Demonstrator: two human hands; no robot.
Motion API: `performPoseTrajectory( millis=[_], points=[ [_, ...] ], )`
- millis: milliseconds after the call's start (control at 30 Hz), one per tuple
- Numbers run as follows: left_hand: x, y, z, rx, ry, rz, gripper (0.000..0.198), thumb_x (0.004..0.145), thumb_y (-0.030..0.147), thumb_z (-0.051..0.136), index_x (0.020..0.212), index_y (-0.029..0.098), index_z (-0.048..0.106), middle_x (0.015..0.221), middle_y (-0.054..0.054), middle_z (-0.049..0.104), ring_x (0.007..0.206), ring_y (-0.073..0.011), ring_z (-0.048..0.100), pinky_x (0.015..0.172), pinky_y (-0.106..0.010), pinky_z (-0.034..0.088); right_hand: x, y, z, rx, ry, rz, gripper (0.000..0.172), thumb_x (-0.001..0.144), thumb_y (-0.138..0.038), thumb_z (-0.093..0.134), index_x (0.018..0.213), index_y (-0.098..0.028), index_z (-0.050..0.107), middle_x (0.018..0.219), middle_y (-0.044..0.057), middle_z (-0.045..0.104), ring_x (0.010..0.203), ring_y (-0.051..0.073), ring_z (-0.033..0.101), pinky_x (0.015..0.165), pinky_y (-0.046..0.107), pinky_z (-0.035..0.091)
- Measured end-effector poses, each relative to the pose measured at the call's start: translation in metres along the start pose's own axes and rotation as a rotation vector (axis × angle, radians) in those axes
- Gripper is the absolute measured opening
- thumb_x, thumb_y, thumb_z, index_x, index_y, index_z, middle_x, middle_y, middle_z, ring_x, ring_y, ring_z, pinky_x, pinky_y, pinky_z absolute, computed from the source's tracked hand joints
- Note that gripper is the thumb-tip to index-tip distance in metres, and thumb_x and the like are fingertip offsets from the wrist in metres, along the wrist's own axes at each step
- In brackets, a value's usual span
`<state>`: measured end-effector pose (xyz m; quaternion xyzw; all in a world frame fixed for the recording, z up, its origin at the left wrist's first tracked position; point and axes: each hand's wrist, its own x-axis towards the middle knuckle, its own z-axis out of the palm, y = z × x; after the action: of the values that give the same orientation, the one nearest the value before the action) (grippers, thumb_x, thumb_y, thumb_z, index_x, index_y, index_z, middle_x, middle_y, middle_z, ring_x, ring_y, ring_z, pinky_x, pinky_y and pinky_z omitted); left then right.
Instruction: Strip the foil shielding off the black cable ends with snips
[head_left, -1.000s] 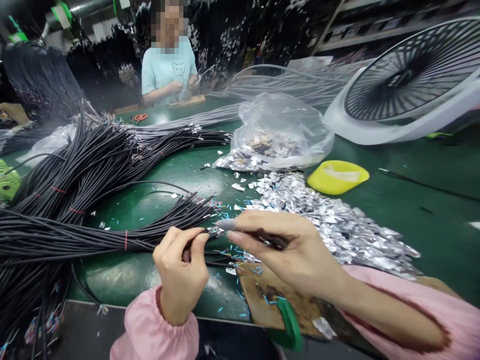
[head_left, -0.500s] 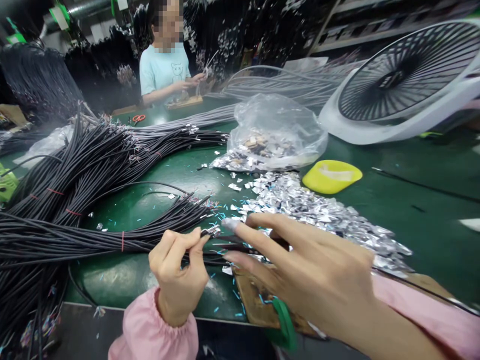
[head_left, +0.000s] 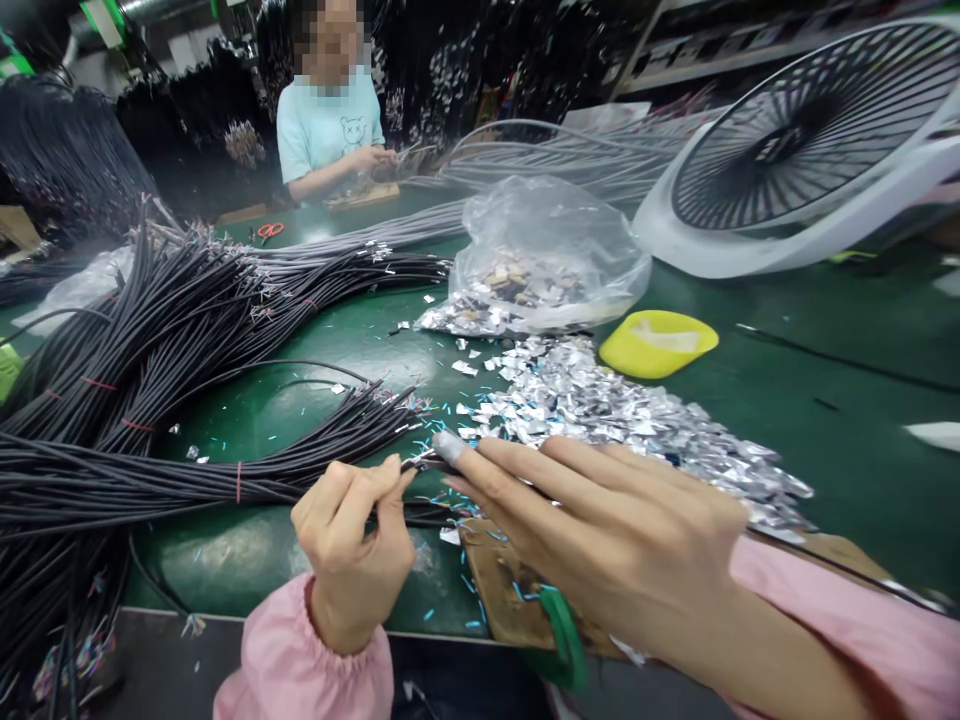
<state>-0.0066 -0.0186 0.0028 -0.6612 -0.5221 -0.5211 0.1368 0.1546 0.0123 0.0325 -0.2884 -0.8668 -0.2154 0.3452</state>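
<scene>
head view: left hand fingers pinch a black cable just behind its tip, over the green desk beside the tied cable bundle. right hand fingers stretch out, forefinger at that tip; the thumb is hidden, so i cannot tell its grasp. it covers much of the wooden board and the near foil scraps. a second ago those fingers were bunched closer.

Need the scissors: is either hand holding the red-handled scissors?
No, the red-handled scissors lie on the green table near the far co-worker.
</scene>
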Motion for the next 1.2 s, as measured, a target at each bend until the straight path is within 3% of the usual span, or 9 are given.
performPoseTrajectory(
  millis=[367,500,633,767,867,967,1100,1200],
  points=[
    [-0.003,-0.003,0.003,-0.030,-0.055,-0.001,0.007,0.081,0.007,0.059,0.080,0.013,0.062,0.061,0.001,0.058,0.055,-0.0060,0.050,0.053,-0.016,0.043,0.002,0.000,-0.001,-0.067,-0.034,-0.101,0.022,0.085,-0.004,0.048,0.092,-0.012,0.068,0.080,0.004,0.072,0.065,0.015,0.058,0.056,0.030,0.035],
    [-0.005,-0.003,0.004,-0.043,-0.076,-0.009,0.009,0.081,0.005,0.058,0.081,0.012,0.062,0.060,0.001,0.057,0.055,-0.0060,0.051,0.053,-0.016,0.042,0.001,-0.003,0.003,-0.072,-0.065,-0.075,0.025,0.089,-0.005,0.044,0.092,-0.012,0.067,0.075,0.002,0.071,0.062,0.014,0.057,0.053,0.029,0.034],
    [-0.005,-0.004,0.002,-0.107,-0.099,-0.117,0.007,0.082,0.010,0.059,0.080,0.014,0.065,0.064,0.001,0.059,0.057,-0.0071,0.053,0.055,-0.017,0.043,0.002,0.000,0.009,0.050,-0.028,0.081,0.020,0.092,-0.017,0.047,0.088,-0.015,0.066,0.071,0.002,0.068,0.059,0.013,0.058,0.050,0.027,0.036],
    [-0.006,-0.010,-0.002,-0.218,-0.142,-0.231,0.012,0.085,0.017,0.056,0.078,0.016,0.066,0.066,0.000,0.059,0.058,-0.0082,0.052,0.053,-0.018,0.041,0.008,0.011,0.013,0.353,0.032,0.310,0.018,0.089,-0.030,0.054,0.095,-0.015,0.063,0.076,0.005,0.065,0.064,0.014,0.060,0.055,0.024,0.045],
    [-0.006,-0.014,-0.005,-0.275,-0.203,-0.266,0.019,0.087,0.020,0.053,0.075,0.017,0.067,0.064,0.000,0.058,0.058,-0.0092,0.052,0.051,-0.019,0.040,0.013,0.014,0.016,0.588,-0.002,0.203,0.014,0.088,-0.014,0.049,0.094,-0.018,0.061,0.080,0.005,0.063,0.068,0.013,0.061,0.056,0.021,0.047],
    [-0.004,-0.018,-0.007,-0.343,-0.258,-0.309,0.023,0.087,0.022,0.051,0.071,0.017,0.067,0.065,-0.001,0.059,0.060,-0.0100,0.053,0.053,-0.019,0.040,0.018,0.011,0.021,0.595,0.012,0.034,0.026,0.081,-0.001,0.041,0.091,-0.018,0.058,0.080,0.005,0.063,0.066,0.012,0.060,0.051,0.020,0.044],
    [0.003,-0.024,-0.012,-0.449,-0.379,-0.398,0.029,0.087,0.028,0.049,0.068,0.016,0.068,0.065,-0.003,0.061,0.061,-0.0112,0.055,0.057,-0.021,0.042,0.024,0.008,0.032,0.478,0.032,-0.067,0.025,0.076,0.000,0.039,0.091,-0.015,0.054,0.077,0.007,0.062,0.058,0.013,0.056,0.045,0.022,0.038],
    [0.011,-0.027,-0.017,-0.633,-0.541,-0.601,0.033,0.083,0.038,0.053,0.069,0.013,0.069,0.057,-0.003,0.059,0.050,-0.0103,0.051,0.048,-0.021,0.040,0.028,0.004,0.039,0.522,0.005,-0.066,0.023,0.073,-0.002,0.038,0.088,-0.014,0.051,0.073,0.007,0.059,0.059,0.014,0.055,0.045,0.022,0.037]
  ],
)
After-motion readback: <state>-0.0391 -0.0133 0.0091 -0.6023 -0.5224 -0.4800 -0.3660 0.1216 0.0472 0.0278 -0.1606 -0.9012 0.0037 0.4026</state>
